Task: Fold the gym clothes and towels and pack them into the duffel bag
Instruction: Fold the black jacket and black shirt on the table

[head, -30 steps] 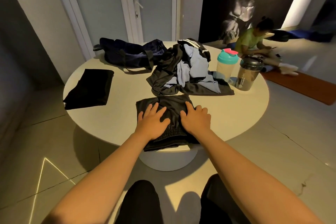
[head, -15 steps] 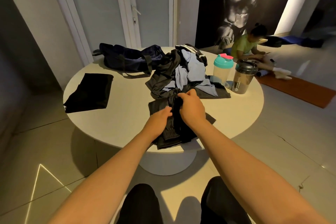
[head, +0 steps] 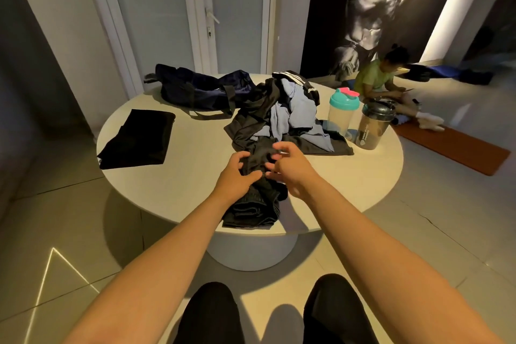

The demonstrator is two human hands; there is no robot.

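Two hands on one dark garment [head: 252,209], at the near edge of the table [head: 363,176]. L hand [head: 237,173] grips its left side, fingers curled into the cloth. R hand [head: 289,169] has fingers hooked at the right side; pinching or just touching, can't tell, it's blurred. Garment's bunched into a strip, long axis running straight away from the body, far end meeting the unfolded pile [head: 282,120]. Both hands equally near it. Beyond, far-left, lies the duffel bag [head: 195,86], on the L arm's side; its opening isn't visible. A folded black piece [head: 139,139] sits well apart at left. Garment type: too dark to say.
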